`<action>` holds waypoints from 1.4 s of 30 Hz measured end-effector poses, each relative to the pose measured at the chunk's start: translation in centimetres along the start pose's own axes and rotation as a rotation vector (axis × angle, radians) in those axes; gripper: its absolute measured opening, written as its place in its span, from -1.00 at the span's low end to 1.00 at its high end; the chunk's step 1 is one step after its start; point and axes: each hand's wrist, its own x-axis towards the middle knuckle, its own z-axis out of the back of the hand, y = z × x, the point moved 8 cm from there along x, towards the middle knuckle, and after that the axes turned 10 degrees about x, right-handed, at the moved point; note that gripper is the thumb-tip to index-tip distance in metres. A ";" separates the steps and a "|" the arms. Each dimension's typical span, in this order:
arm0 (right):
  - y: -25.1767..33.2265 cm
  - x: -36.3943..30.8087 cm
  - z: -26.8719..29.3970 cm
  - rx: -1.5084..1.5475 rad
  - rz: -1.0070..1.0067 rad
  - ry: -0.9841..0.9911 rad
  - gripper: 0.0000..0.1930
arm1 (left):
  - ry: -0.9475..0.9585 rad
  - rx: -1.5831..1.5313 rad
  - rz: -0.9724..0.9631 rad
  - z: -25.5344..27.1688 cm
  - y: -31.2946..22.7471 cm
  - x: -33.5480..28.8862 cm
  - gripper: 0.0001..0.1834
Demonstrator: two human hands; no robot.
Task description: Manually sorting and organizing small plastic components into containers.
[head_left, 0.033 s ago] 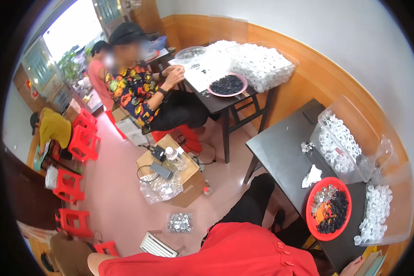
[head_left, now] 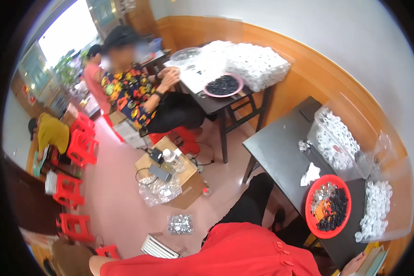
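Your right hand (head_left: 353, 265) sits at the bottom of the view, at the near end of a dark table (head_left: 276, 140). Just to its right stand tan and teal panels (head_left: 376, 263), possibly book or folder edges; whether your fingers grip them or lie apart from them cannot be told, as the frame cuts the hand off. Your left hand is out of view. Judging by the pose, the step in hand is a reach toward those panels or a rest beside them; handling them next would call for a sure hold along their edges.

Ahead and slightly left of the hand, a round red basin (head_left: 325, 234) holds black, silvery and orange pieces, its left rim close to the table's edge. Ahead and to the right, a clear plastic bin (head_left: 400, 225) of white rings (head_left: 376, 207) limits sideways room. A bare strip separates hand from basin; wider bare tabletop lies beyond the basin.
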 end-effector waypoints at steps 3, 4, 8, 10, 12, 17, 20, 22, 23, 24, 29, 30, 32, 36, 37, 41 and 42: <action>-5.1 -0.6 -0.7 0.067 -0.172 -0.055 -0.58 | 0.059 -0.017 -0.024 1.1 0.2 2.7 -0.87; -4.4 -0.7 -0.7 0.002 -0.196 -0.056 -0.56 | 0.085 -0.016 -0.042 1.6 0.1 4.3 -0.87; 2.8 0.8 -0.5 0.225 -0.320 -0.106 -0.58 | 0.167 -0.005 -0.062 1.9 -1.2 10.2 -0.87; 1.9 0.5 0.7 0.164 -0.248 -0.175 -0.57 | 0.185 -0.005 -0.097 1.3 -2.4 12.6 -0.87; 3.1 1.3 0.5 0.112 -0.324 -0.137 -0.62 | 0.190 0.021 -0.128 1.2 -2.9 14.5 -0.87; 2.6 -0.1 0.7 0.048 -0.288 -0.234 -0.76 | 0.304 0.089 -0.212 -1.0 -5.1 18.6 -0.87; 2.4 -2.1 2.7 0.058 -0.339 -0.260 -0.78 | 0.364 0.106 -0.222 -2.5 -5.9 19.1 -0.88; 2.6 -2.4 3.0 0.072 -0.337 -0.285 -0.79 | 0.384 0.108 -0.211 -2.9 -6.0 19.3 -0.88; 2.8 -2.5 3.5 0.109 -0.315 -0.368 -0.80 | 0.393 0.109 -0.206 -2.9 -6.0 19.6 -0.88; 2.9 -2.7 3.9 0.147 -0.290 -0.450 -0.81 | 0.400 0.110 -0.199 -2.9 -5.8 19.7 -0.88; 2.7 -2.3 4.2 0.234 -0.348 -0.562 -0.83 | 0.408 0.096 -0.166 -2.8 -5.1 20.1 -0.88; 2.5 -2.3 4.6 0.234 -0.345 -0.627 -0.84 | 0.409 0.085 -0.161 -2.8 -5.0 20.0 -0.88; 2.2 -2.0 5.3 0.248 -0.345 -0.673 -0.85 | 0.397 0.064 -0.153 -2.4 -4.5 19.7 -0.88; 0.2 -3.3 6.2 0.240 -0.428 -0.724 -0.86 | 0.408 0.027 -0.046 -2.1 -1.5 17.9 -0.88; 0.3 -3.2 6.2 0.272 -0.410 -0.713 -0.86 | 0.404 0.012 -0.009 -1.7 -0.4 17.1 -0.88; 5.6 -0.7 5.1 0.427 -0.290 -0.591 -0.85 | 0.339 -0.085 0.115 1.2 4.5 12.3 -0.89; 7.3 -0.6 4.9 0.459 -0.298 -0.557 -0.85 | 0.324 -0.104 0.145 1.8 5.5 10.9 -0.89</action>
